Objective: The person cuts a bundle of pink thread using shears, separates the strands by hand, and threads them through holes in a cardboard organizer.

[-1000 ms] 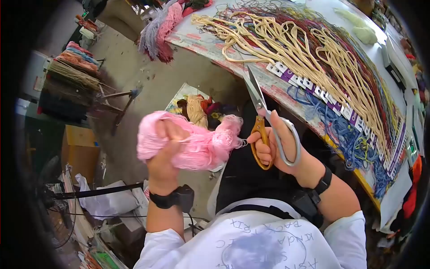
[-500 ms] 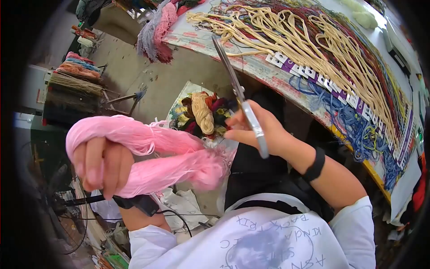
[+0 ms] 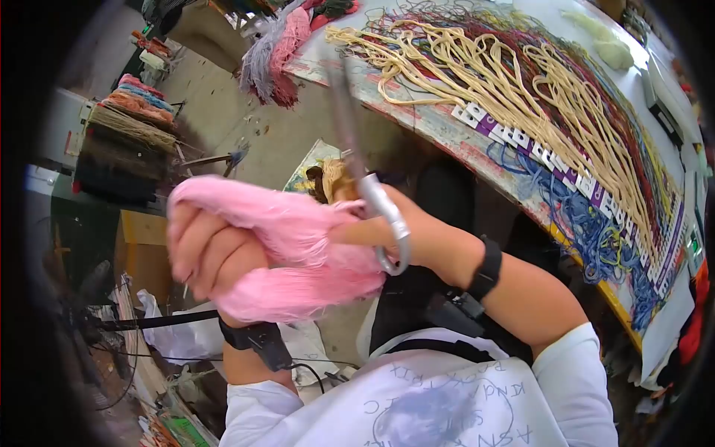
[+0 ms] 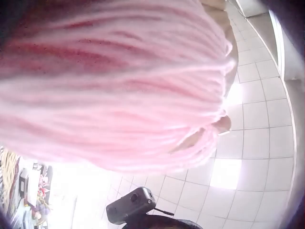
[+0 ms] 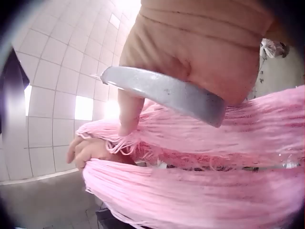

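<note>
Cream strands drape our table [image 3: 428,123] beside grey floor [image 3: 268,145]. Our left hand [image 3: 216,253] grips the pink skein [image 3: 313,283] looped over it; our right hand [image 3: 428,227], bearing scissors [image 3: 383,205], pinches near the skein's other end.

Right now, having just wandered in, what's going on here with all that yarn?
A white-shirted person is handling a looped, soft pink skein of yarn. The left hand grips one end, its fingers through the loop. The right hand holds grey-handled metal scissors while also touching the strands, the blades pointing away from the skein. Beside them, long cream cords lie on a marked white table.
</note>
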